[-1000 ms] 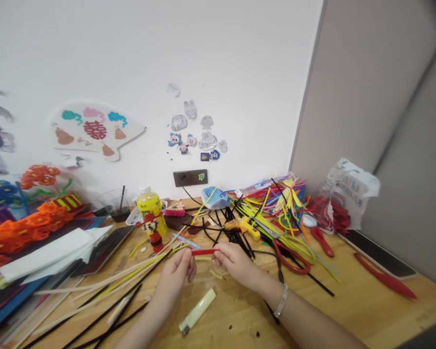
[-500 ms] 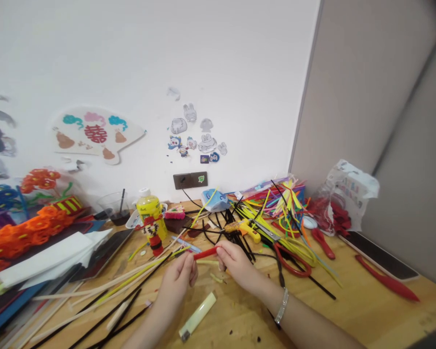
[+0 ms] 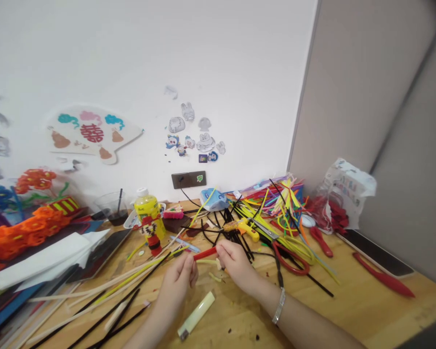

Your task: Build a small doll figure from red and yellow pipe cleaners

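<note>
A short red strip (image 3: pixel 205 253) is stretched between my two hands above the wooden table. My left hand (image 3: pixel 180 272) pinches its left end. The other end is in the closed fingers of my right hand (image 3: pixel 236 261), held slightly higher. Below the strip lies a pale yellow lighter (image 3: pixel 196 315). Just behind my hands are a yellow glue gun (image 3: pixel 241 228) and a pair of scissors (image 3: pixel 290 259) with red handles. A small red and black figure (image 3: pixel 151 235) stands by a yellow bottle (image 3: pixel 145 206) at the back left.
Black, yellow and cream pipe cleaners (image 3: pixel 123 286) stretch across the left side. A multicoloured heap of them (image 3: pixel 287 198) lies at the back right. Orange fuzzy flowers (image 3: pixel 29 228) and white sheets (image 3: pixel 47 259) fill the far left. A long red piece (image 3: pixel 383 275) lies at right.
The view has shifted slightly, so the background sits a little further left. Both hands keep hold of the red strip in nearly the same pose.
</note>
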`<state>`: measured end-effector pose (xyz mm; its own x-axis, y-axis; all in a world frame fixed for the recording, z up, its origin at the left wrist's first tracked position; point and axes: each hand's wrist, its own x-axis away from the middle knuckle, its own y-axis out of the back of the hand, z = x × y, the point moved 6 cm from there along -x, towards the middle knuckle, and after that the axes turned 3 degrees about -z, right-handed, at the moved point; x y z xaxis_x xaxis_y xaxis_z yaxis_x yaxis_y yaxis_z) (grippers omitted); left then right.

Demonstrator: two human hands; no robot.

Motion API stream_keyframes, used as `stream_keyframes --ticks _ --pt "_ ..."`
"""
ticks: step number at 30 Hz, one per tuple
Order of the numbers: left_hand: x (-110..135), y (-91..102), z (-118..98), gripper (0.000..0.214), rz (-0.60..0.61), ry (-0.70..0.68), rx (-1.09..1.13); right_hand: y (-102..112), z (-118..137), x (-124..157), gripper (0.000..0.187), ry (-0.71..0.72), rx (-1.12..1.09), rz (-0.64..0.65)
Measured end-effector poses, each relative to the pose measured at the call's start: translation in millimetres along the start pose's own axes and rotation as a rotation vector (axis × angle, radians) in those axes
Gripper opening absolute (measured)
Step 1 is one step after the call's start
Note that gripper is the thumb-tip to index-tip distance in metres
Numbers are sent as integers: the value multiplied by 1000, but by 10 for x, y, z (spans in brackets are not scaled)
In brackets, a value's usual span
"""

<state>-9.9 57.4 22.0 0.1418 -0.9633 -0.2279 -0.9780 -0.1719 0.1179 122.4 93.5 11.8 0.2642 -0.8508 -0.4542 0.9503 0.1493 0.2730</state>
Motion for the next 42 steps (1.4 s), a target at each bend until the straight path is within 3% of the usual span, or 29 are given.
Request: stream_keyframes --ticks 5,10,14,18,29,42 --pt "-11 -15 79 48 46 15 56 -14 -55 17 37 -60 -121 -77" --pt "41 -112 204 47 96 152 338 -251 -106 88 42 -169 -488 70" --pt "162 -304 300 47 226 287 515 -282 -29 129 49 -96 -401 89" --pt "213 -368 312 46 277 309 547 -233 -27 128 52 -121 -311 34" --pt "249 -364 243 41 314 302 529 -152 -123 90 59 -257 -340 -9" --pt "219 -351 251 41 315 339 563 -13 -159 -3 57 -152 -285 -53"
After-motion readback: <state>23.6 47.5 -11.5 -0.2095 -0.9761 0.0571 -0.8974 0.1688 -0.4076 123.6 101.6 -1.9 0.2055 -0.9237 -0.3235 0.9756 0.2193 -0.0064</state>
